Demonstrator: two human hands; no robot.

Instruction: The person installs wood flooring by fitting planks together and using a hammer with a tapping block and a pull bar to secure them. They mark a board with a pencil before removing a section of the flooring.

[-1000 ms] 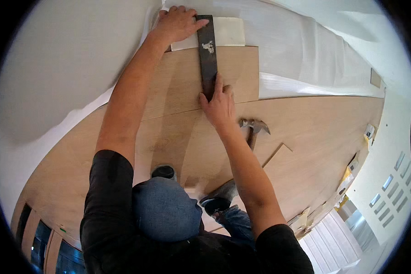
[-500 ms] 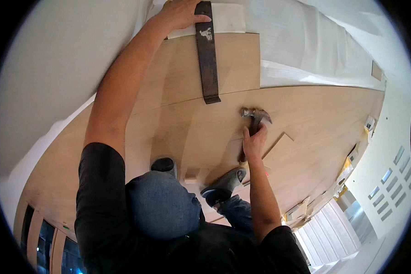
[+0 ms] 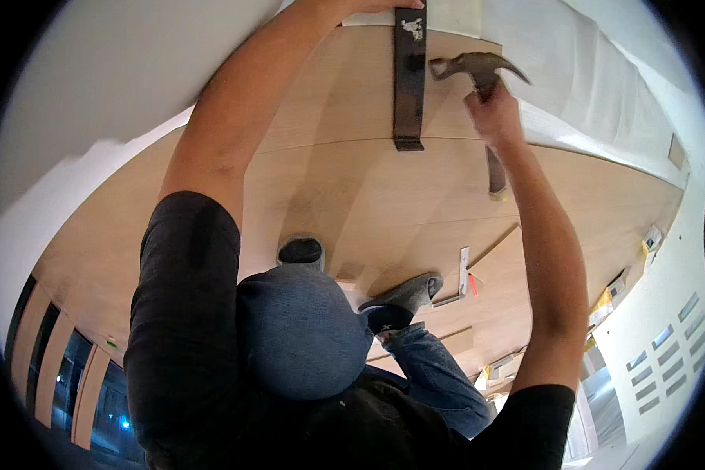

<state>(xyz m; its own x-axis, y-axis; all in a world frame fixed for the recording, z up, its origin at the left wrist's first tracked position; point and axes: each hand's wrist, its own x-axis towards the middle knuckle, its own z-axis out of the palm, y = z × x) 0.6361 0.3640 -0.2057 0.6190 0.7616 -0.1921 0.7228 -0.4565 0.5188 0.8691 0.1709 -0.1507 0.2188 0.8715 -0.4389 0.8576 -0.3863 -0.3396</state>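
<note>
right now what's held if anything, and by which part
The right hand holds the claw hammer by its handle, just below the head. The left hand is at the far end of the dark bar; grip unclear.

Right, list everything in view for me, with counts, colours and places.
Metal bar: one, black, top centre
Hammer: one, dark, right of the metal bar
Floor planks: several, light brown, across the middle
Pad: one, cream, top edge, crossed by the metal bar
Sheet: white, upper right
L-shaped tool: one, silvery, right of centre
Stick: one, red, beside the L-shaped tool
Slotted panel: one, white, far right
Wall: pale grey, left
Shoes: two, grey and black, centre
Left hand: one, top edge, cut off
Right hand: one, gripping the hammer
</note>
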